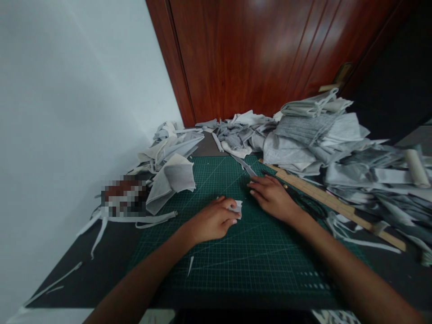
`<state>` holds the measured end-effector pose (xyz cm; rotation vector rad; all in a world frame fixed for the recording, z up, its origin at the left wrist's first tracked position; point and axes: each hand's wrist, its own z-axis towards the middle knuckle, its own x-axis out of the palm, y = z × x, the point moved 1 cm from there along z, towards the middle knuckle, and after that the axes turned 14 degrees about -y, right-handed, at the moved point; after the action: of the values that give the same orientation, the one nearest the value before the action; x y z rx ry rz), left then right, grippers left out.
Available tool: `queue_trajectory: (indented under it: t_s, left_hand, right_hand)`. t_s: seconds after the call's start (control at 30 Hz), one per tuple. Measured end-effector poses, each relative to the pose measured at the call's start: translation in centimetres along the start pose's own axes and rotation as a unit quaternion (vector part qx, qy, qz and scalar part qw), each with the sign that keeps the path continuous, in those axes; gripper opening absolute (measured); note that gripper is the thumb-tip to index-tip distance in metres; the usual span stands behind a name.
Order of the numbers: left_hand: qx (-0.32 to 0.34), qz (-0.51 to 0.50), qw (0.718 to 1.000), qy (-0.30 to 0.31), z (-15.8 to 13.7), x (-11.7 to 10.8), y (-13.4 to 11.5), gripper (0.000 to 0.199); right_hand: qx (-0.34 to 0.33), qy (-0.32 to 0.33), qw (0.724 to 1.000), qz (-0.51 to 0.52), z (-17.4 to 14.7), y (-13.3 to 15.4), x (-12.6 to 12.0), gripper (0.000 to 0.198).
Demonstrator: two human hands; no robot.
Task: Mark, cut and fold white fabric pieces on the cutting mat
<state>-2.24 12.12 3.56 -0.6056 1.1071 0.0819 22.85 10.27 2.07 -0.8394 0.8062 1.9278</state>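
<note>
My left hand point(214, 219) is closed over a small pale grey scrap of fabric point(238, 208) on the green cutting mat point(216, 265). The scrap's right end sticks out past my fingers. To the right, my right hand point(272, 194) lies low over the mat with its fingers stretched out. Their tips are by the lower end of a narrow grey fabric strip point(245, 166); whether they touch it I cannot tell. Black-handled scissors point(312, 204) lie just beyond my right hand, partly hidden by it. A thin white sliver point(191, 266) rests on the mat nearer to me.
A wooden ruler point(317, 191) lies slantwise along the mat's right side. Piles of grey fabric point(303, 139) rise at the back and right. A folded grey piece point(172, 180) and loose strips lie left. Beyond stand a white wall point(84, 90) and a brown door point(243, 58).
</note>
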Motion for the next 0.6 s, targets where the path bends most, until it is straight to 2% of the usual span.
queue_trajectory:
  t_s: [0.07,0.17,0.23,0.3,0.47,0.6]
  left_hand:
    - [0.006,-0.013,1.000,0.001,-0.1,-0.1,0.1,0.027]
    - [0.004,-0.015,1.000,0.018,-0.1,-0.4,0.1,0.028]
    - [0.000,-0.007,1.000,0.026,-0.2,-0.6,0.0,0.029]
    - [-0.002,0.002,1.000,0.029,-0.3,-0.8,-0.2,0.033]
    - [-0.017,0.026,0.997,0.067,-0.5,-1.4,-0.6,0.056]
    - [-0.039,0.041,0.993,0.101,-0.6,-1.8,-1.0,0.065]
  right_hand:
    - [0.078,-0.031,0.991,-0.108,0.1,-1.3,-1.1,0.030]
    - [0.189,-0.030,0.940,-0.282,-0.3,-3.4,-3.2,0.030]
    - [0.231,-0.014,0.912,-0.338,-0.7,-4.4,-4.4,0.028]
    - [0.255,-0.003,0.901,-0.351,-1.0,-5.1,-5.0,0.029]
    - [0.286,0.033,0.901,-0.326,-1.3,-5.9,-4.7,0.031]
    - [0.346,0.088,0.876,-0.324,-2.3,-7.2,-4.0,0.029]
